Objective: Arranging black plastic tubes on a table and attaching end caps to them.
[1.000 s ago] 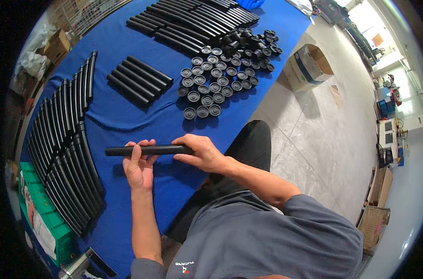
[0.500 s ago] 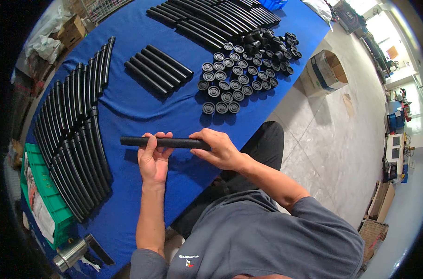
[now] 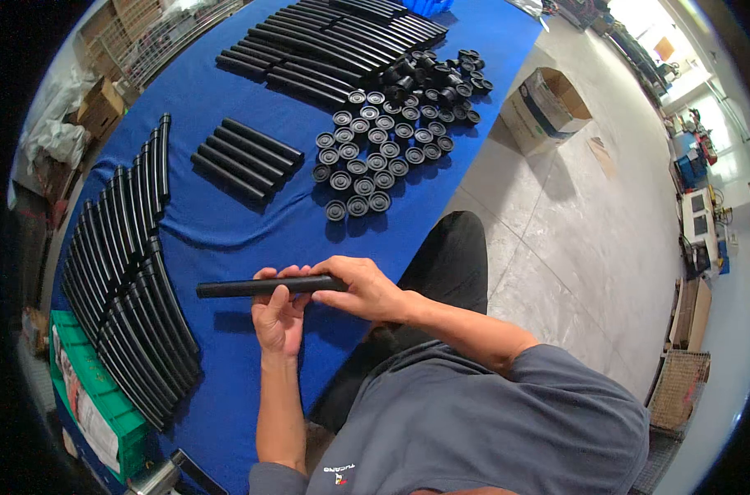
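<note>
Tube (image 3: 251, 287) in both hands now sits lower and nearer the body than a second ago, level above the table's near edge, and the piles on the cloth lie as they did, so nothing has been picked up or put down in between; I judge the same piece to be under work, with the effort at its right end. The left hand (image 3: 278, 315) cups it from below, fingers curled up round the middle. The right hand (image 3: 360, 289) is closed over the right end, thumb and fingers pinched round it; whether a cap sits under that grip is hidden. The tube is matt black, straight and round, plastic or rubber by its dull sheen. On the blue cloth (image 3: 226, 239) lie more of the same: a fan of long tubes (image 3: 123, 280) at left, a short row (image 3: 245, 158) in the middle, another bank (image 3: 334, 41) at the far end. Beside them stand many small black round caps (image 3: 375, 153), ribbed discs with a raised centre. A green crate (image 3: 94, 404) sits at the near left corner, a cardboard box (image 3: 544, 107) on the pale floor at right.
</note>
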